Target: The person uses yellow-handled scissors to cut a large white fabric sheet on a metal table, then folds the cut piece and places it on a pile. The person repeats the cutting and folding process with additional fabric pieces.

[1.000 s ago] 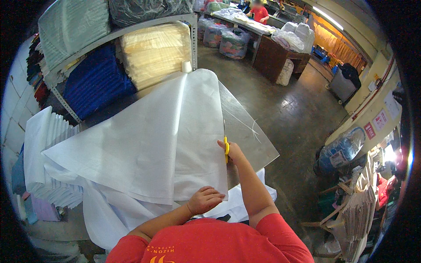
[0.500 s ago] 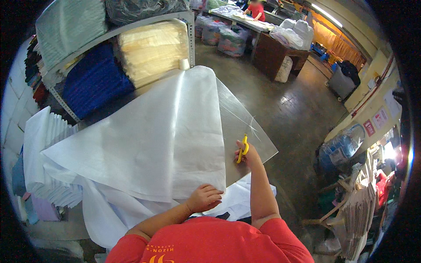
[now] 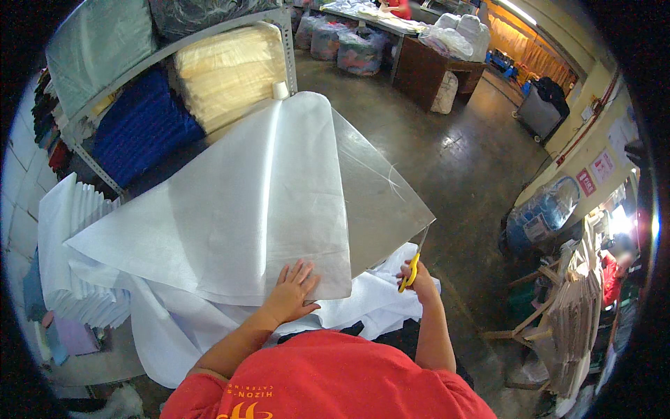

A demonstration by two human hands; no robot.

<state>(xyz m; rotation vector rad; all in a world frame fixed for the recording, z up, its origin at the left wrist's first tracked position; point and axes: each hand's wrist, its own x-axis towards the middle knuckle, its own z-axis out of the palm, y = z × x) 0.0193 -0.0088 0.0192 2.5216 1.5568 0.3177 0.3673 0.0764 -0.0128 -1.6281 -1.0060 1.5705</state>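
A large white cloth [image 3: 209, 216] is spread over a grey-topped table [image 3: 377, 216], whose right corner shows bare. My left hand [image 3: 290, 292] lies flat on the cloth near its front edge, fingers spread. Yellow-handled scissors [image 3: 412, 272] are in my right hand [image 3: 423, 282], off the table's front right edge, with the blades pointing away from me toward the corner. Whether the blades are apart I cannot tell. Loose white threads [image 3: 392, 183] lie on the bare tabletop. More white cloth [image 3: 380, 297] hangs in folds between the table and my body.
Folded white cloths [image 3: 80, 258] are stacked at the left. Behind the table, a metal shelf [image 3: 288, 52] holds cream bundles [image 3: 230, 63] and dark blue bundles [image 3: 146, 129]. A wrapped blue water container [image 3: 541, 213] and a wooden rack [image 3: 527, 332] stand right. Other people in red work farther off.
My right hand has drawn back toward me and rightward with the scissors, off the tabletop. My left hand has moved left and now lies flatter, fingers spread. The whole view has shifted slightly.
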